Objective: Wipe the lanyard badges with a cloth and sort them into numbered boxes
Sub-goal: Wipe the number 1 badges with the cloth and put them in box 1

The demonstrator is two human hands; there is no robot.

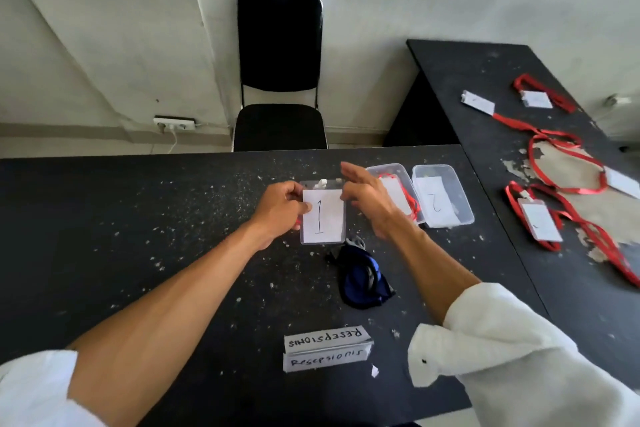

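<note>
1. Above the middle of the dark speckled table (pixel 138 218), a badge (pixel 323 215) in a clear sleeve is held upright, its paper insert marked "1" facing the camera.
2. Left hand (pixel 277 208): thumb and curled fingers pinch the badge's left edge. A sliver of red shows below the hand.
3. Right hand (pixel 367 198): fingers straight and spread, palm toward the badge's right edge. The thumb is near that edge, but I cannot tell whether it touches.
4. Dark blue cloth (pixel 362 279): crumpled on the table just below the badge, no hand on it.
5. Two clear boxes stand side by side behind the right hand. The left box (pixel 384 170) holds a badge with a red lanyard; the right box (pixel 464 204) holds a paper marked "2".
6. Side table (pixel 485 73) at right: four loose badges (pixel 540 222) on red lanyards, well apart from the boxes.
7. Near edge: folded paper placard (pixel 327 348), handwritten "Resepsionis".
8. Black chair (pixel 278 45) stands beyond the table, against the wall.
</note>
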